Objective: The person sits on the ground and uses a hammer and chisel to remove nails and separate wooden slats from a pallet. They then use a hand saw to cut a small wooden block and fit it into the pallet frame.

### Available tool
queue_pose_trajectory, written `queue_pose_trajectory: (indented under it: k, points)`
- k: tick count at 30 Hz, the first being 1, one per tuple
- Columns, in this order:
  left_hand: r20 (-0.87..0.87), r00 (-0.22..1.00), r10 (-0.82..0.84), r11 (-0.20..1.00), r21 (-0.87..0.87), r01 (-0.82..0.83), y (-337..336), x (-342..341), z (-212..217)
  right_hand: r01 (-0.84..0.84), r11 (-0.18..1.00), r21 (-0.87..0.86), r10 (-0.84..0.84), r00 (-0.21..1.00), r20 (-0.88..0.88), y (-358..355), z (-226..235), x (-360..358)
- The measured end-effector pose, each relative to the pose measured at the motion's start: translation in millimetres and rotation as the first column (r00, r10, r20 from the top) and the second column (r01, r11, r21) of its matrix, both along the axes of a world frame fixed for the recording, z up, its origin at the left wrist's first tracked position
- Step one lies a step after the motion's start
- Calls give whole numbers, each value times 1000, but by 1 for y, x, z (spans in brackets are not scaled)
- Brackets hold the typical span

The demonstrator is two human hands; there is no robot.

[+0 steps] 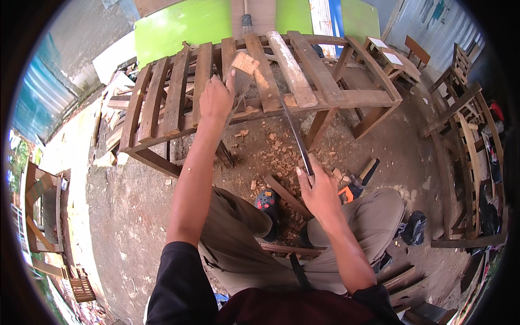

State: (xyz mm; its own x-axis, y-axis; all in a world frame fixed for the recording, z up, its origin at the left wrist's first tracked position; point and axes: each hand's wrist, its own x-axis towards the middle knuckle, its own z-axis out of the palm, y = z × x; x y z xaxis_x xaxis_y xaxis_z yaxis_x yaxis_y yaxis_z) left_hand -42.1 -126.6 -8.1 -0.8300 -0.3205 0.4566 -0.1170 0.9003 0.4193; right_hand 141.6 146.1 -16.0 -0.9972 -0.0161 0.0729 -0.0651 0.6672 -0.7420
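My left hand (218,97) grips a wood block (246,63) above the slats of a low wooden bench (355,98). The block's upper face is pale and freshly cut, and its side looks greyish. In my right hand (320,189) is a machete (295,131), its long narrow blade seen nearly edge-on. The blade points up and away, its tip close to the bench's front rail. The tip and the block are apart. My fingers partly hide the machete's handle. A white-stained plank (291,69) lies across the bench, right of the block.
Wood chips (279,149) litter the ground below the bench. By my right knee lie an orange-handled tool (345,194) and a black-handled tool (369,171). A loose wood strip (287,196) rests between my feet. Wooden frames (470,162) stand at right, with green panels (184,30) behind.
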Motion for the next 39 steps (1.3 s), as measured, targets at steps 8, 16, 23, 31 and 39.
queue_pose_trajectory:
  k: [8,16,23,31,39]
  points:
    - [-322,946,36,922,376,92,-10,88,13,-138,982,-132,135,990,-30,20,0,71]
    - [-269,931,248,696,718,22,3,200,-8,-346,926,-150,364,925,114,41,43,104]
    - [-36,913,406,217,974,-58,30,282,-69,-547,791,274,526,837,153,48,63,90]
    - [-120,840,530,292,955,-48,30,329,-117,-663,544,514,686,704,182,7,45,60]
    - [-142,813,564,207,978,28,22,338,-121,-642,414,645,784,612,105,-34,31,49]
